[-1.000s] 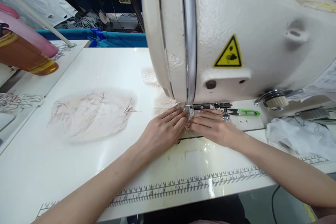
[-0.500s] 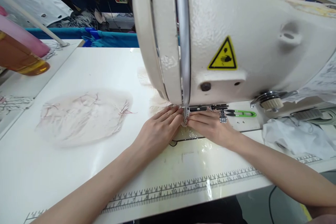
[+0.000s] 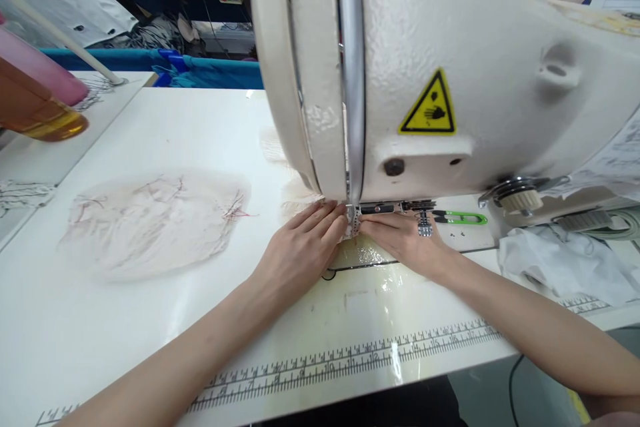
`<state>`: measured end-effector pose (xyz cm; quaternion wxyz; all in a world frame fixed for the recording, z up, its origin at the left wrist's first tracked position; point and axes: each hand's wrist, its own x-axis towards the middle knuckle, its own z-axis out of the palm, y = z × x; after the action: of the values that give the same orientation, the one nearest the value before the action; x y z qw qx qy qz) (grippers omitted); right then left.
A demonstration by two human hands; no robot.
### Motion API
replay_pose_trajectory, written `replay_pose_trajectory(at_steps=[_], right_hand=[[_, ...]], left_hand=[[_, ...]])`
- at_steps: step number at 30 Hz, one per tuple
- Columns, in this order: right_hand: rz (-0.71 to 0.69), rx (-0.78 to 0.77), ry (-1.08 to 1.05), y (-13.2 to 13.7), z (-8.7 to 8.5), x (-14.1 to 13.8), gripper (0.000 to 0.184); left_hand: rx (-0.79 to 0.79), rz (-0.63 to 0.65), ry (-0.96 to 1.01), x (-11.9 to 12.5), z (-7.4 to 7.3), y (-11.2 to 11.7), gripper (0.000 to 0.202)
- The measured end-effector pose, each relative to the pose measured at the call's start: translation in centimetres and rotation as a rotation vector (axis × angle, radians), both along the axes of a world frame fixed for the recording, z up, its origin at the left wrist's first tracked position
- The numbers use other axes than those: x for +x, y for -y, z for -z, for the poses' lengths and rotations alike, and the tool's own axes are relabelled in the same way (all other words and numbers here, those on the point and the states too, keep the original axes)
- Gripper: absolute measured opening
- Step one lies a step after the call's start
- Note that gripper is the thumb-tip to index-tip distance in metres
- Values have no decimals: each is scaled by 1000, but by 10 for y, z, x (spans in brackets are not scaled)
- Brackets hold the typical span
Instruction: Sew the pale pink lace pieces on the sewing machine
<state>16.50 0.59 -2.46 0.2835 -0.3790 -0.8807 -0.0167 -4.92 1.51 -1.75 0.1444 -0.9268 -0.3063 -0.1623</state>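
A cream sewing machine (image 3: 450, 60) fills the upper right of the view. Under its head, my left hand (image 3: 300, 247) and my right hand (image 3: 400, 240) lie flat on the white table (image 3: 150, 320), fingers stretched toward each other. Between the fingertips a narrow strip of white lace trim (image 3: 353, 223) runs up to the presser foot. Both hands press on pale fabric (image 3: 350, 250) at the needle plate. The needle itself is hidden by the machine head.
A round pile of pale pink fabric pieces (image 3: 150, 220) with red threads lies to the left. Green thread snips (image 3: 457, 217) rest behind my right hand. White cloth (image 3: 560, 263) is heaped at the right. An amber bottle (image 3: 35, 113) lies at far left. A printed ruler (image 3: 350, 360) lines the front edge.
Both hands have crept slightly further under the machine head with the trim. The view has shifted a little, so everything sits lower left than before.
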Motion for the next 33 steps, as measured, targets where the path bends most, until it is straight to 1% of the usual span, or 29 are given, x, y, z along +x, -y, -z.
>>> replay_pose_trajectory(at_steps=[4,6,10,16,19,22,27,29,33], right_hand=[[132,-107,-77,3,4,-2,19],[175,-145,-133,4,8,-1,18],[191,-261,-235,3,11,2,20],[154,-334,-283,-3,2,0,24],[126,-334,-241,-5,1,1,26],[117,-301,-178,-7,3,3,27],[146,-270,-151,-9,7,3,30],[151,-263,-147,-9,10,3,32],[221,-236,-113,-6,17,6,30]], left_hand=[[18,7,-16,-1,2,0,28],[11,12,-24,-1,3,0,30],[-17,8,-58,-3,3,0,34],[-7,5,-46,-3,4,2,34],[-7,2,-34,-2,5,1,35],[-26,-5,-24,-1,5,1,35],[-64,-22,-3,-1,5,2,35],[-59,-24,-6,-1,5,2,35],[-17,-23,-7,2,3,2,33]])
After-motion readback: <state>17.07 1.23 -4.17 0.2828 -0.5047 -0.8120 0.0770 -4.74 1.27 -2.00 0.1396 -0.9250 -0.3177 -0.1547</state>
